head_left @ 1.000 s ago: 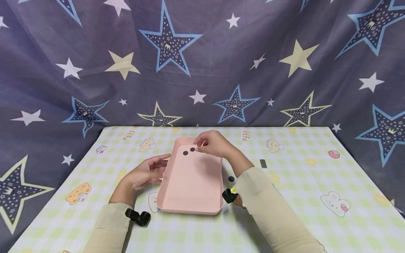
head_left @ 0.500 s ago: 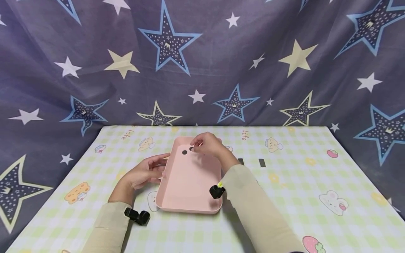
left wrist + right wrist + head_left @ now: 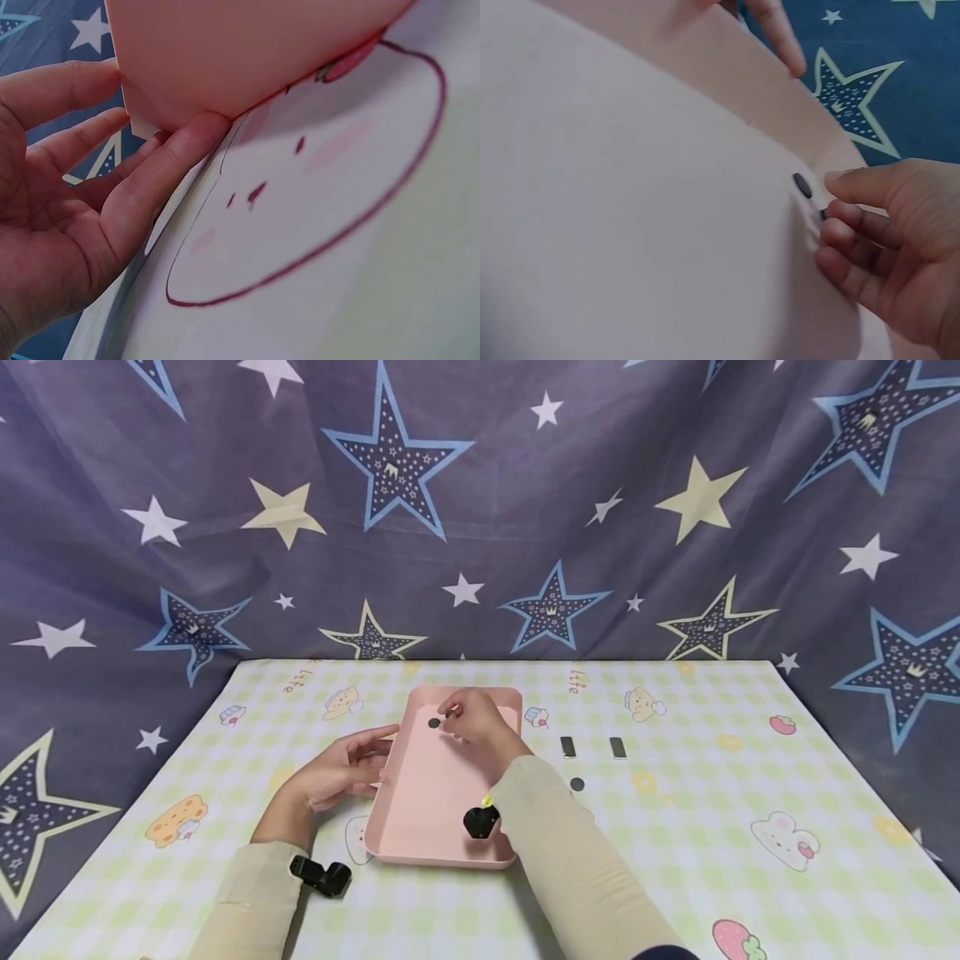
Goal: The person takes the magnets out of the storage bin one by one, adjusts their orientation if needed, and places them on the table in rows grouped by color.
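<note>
A shallow pink tray (image 3: pixel 420 827) lies on the table. My left hand (image 3: pixel 330 772) rests against its left outer side; in the left wrist view, the thumb and fingertips touch the pink wall with the fingers mostly straight. Over the tray's far end is my right hand (image 3: pixel 476 718), its fingers bent beside a small black disc (image 3: pixel 434 723) on the tray floor. A second dark disc (image 3: pixel 823 214) shows partly behind the fingertips of that hand in the right wrist view. Its thumb and index finger stand apart, with nothing visible pinched between them.
Two small dark rectangular pieces (image 3: pixel 567 747) and another black disc (image 3: pixel 577 784) lie on the checked tablecloth (image 3: pixel 675 860) right of the tray. A starry curtain (image 3: pixel 480 527) hangs behind the table. Black cameras (image 3: pixel 480 821) are strapped to both wrists.
My right hand and forearm have shifted left over the tray, now partly covering one disc. A rectangular piece and a table disc show more fully. My left hand stays at the tray's side.
</note>
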Motion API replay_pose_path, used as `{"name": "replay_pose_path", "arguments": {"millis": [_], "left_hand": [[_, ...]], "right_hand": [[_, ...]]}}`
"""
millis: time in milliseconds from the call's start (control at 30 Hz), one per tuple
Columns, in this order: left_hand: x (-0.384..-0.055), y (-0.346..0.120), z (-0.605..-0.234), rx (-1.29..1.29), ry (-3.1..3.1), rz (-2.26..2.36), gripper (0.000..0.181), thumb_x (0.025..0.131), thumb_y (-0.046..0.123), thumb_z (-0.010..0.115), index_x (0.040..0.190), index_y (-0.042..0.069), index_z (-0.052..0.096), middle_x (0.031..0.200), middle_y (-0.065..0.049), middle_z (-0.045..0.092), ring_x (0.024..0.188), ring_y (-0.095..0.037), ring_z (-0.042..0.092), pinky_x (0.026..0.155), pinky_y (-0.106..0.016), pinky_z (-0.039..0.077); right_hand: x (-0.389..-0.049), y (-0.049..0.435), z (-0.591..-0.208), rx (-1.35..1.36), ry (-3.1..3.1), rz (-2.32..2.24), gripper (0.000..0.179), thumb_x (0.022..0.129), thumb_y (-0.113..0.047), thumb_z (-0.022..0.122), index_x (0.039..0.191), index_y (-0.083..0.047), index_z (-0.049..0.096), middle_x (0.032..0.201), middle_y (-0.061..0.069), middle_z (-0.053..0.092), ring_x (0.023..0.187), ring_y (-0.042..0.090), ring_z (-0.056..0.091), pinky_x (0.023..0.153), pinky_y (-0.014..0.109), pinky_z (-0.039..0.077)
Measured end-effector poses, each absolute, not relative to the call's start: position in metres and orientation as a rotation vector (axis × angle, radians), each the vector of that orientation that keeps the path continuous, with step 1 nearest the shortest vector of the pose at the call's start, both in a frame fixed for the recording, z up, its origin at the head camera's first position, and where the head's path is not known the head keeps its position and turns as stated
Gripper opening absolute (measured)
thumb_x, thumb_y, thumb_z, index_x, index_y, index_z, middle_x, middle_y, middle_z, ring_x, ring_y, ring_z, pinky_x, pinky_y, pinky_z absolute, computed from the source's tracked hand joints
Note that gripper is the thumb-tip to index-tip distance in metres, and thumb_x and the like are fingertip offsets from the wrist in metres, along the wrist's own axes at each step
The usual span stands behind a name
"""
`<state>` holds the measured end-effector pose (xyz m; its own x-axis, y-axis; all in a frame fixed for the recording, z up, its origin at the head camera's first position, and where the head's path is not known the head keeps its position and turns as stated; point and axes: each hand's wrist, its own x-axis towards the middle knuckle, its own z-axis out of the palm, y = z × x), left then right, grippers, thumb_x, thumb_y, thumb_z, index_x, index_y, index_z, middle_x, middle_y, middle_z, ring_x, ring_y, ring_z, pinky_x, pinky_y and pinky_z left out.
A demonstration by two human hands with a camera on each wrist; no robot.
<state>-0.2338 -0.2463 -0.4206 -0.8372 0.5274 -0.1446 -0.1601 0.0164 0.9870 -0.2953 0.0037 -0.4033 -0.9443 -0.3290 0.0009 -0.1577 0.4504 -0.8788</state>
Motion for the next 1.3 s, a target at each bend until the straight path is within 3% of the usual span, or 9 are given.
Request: {"name": "replay_pose_path", "arguments": {"millis": [300, 567, 933, 1067, 1300], "left_hand": [[-0.232, -0.250, -0.418, 0.374, 1.817, 1.874, 0.076, 0.089, -0.009, 0.058, 0.154, 0.000, 0.019, 0.144, -0.031, 0.035, 0.117, -0.026, 0.058, 0.081, -0.045, 0.057], [-0.232, -0.249, -0.419, 0.366, 1.809, 1.874, 0.077, 0.089, -0.008, 0.060, 0.155, 0.001, 0.021, 0.145, -0.031, 0.035, 0.116, -0.025, 0.058, 0.081, -0.043, 0.057], [-0.231, -0.247, -0.421, 0.383, 1.819, 1.866, 0.075, 0.090, -0.009, 0.058, 0.154, 0.000, 0.020, 0.146, -0.032, 0.032, 0.115, -0.023, 0.058, 0.079, -0.043, 0.057], [-0.231, -0.246, -0.420, 0.382, 1.837, 1.860, 0.075, 0.091, -0.007, 0.058, 0.154, 0.000, 0.020, 0.147, -0.031, 0.031, 0.115, -0.021, 0.058, 0.079, -0.042, 0.057], [-0.231, -0.246, -0.419, 0.358, 1.846, 1.864, 0.075, 0.090, -0.007, 0.060, 0.154, 0.001, 0.022, 0.143, -0.030, 0.035, 0.114, -0.022, 0.059, 0.078, -0.042, 0.058]], "right_hand": [[-0.299, -0.007, -0.415, -0.548, 2.673, -1.388, 0.022, 0.087, 0.003, 0.067, 0.108, -0.001, 0.072, 0.064, -0.001, 0.051, 0.056, 0.009, 0.041, 0.054, 0.018, 0.035], [-0.299, -0.004, -0.424, -0.613, 2.776, -1.303, 0.025, 0.087, -0.001, 0.069, 0.111, -0.003, 0.073, 0.076, 0.001, 0.061, 0.067, 0.011, 0.047, 0.065, 0.020, 0.041], [-0.296, -0.006, -0.424, -0.717, 2.837, -1.017, 0.033, 0.093, -0.013, 0.065, 0.125, -0.009, 0.067, 0.058, -0.008, 0.043, 0.055, 0.008, 0.037, 0.066, 0.022, 0.035], [-0.295, -0.005, -0.422, -0.704, 2.846, -0.982, 0.029, 0.094, -0.013, 0.063, 0.122, -0.011, 0.070, 0.056, -0.008, 0.043, 0.059, 0.010, 0.039, 0.068, 0.022, 0.036], [-0.296, -0.004, -0.425, -0.658, 2.789, -1.117, 0.013, 0.092, -0.009, 0.064, 0.102, -0.009, 0.073, 0.066, -0.005, 0.051, 0.065, 0.011, 0.044, 0.070, 0.022, 0.039]]}}
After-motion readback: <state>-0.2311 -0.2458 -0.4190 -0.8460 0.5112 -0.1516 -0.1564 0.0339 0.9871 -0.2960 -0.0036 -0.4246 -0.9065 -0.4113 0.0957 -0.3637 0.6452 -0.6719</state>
